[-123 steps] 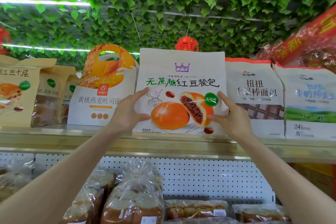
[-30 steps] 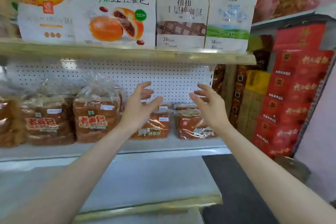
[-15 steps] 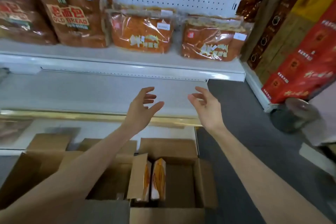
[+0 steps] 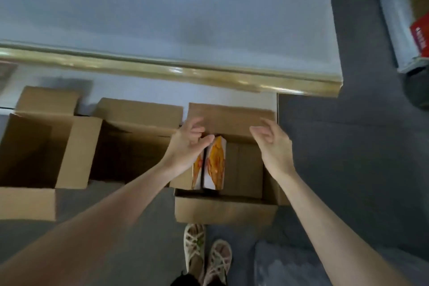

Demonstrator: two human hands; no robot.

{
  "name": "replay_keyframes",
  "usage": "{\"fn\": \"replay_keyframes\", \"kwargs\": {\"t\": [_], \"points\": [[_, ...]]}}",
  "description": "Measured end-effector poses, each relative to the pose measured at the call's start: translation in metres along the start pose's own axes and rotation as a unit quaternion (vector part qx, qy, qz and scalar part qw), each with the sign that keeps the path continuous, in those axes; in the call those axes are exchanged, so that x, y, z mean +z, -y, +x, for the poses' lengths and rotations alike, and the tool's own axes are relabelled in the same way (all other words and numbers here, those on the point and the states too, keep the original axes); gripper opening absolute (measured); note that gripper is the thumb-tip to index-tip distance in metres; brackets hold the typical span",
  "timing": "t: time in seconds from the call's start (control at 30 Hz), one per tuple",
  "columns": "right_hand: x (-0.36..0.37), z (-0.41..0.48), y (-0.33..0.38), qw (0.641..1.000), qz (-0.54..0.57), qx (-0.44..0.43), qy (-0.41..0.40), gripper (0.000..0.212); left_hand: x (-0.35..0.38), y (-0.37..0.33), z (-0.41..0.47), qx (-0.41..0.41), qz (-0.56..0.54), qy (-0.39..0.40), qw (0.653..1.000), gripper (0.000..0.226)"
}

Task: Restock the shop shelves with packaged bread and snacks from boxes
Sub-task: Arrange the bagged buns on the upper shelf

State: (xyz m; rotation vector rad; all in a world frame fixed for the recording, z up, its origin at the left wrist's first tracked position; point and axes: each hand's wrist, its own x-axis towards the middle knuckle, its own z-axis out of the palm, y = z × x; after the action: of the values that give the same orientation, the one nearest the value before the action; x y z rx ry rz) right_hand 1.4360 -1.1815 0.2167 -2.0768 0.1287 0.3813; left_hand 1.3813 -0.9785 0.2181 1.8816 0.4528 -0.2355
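An open cardboard box (image 4: 226,212) stands on the grey floor below me. Two bread packs (image 4: 216,165) with orange print stand upright side by side at its left end. My left hand (image 4: 186,146) hovers just above the packs with fingers loosely spread and holds nothing. My right hand (image 4: 274,145) hangs over the right part of the box, fingers relaxed, also holding nothing. The rest of the box floor shows bare cardboard.
Two more open cardboard boxes, a middle box (image 4: 130,144) and a left box (image 4: 34,153), stand to the left. The bottom shelf (image 4: 162,21) with a gold front strip (image 4: 185,73) lies ahead. Red cartons (image 4: 420,37) sit far right. My sandalled feet (image 4: 207,253) are just behind the box.
My view has tipped from the top shelf down to the boxes on the floor. Both hands let go of the red-bean bun pack and came down over the right box.
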Motion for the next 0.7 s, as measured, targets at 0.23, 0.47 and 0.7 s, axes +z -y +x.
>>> {"fn": "replay_keyframes", "kwargs": {"t": [0.23,0.47,0.7], "points": [[0.062,0.019,-0.122,0.994,-0.004,0.108,0.028,0.045,0.057,0.121,0.036,-0.142,0.001,0.002,0.990,0.049],[0.099,0.039,-0.212,0.986,-0.007,0.159,0.040,0.046,0.113,0.196,0.062,-0.220,-0.001,0.013,0.975,0.040],[0.132,0.047,-0.280,0.982,-0.036,0.180,0.048,0.047,0.157,0.251,0.085,-0.283,-0.001,0.009,0.959,0.045]]}}
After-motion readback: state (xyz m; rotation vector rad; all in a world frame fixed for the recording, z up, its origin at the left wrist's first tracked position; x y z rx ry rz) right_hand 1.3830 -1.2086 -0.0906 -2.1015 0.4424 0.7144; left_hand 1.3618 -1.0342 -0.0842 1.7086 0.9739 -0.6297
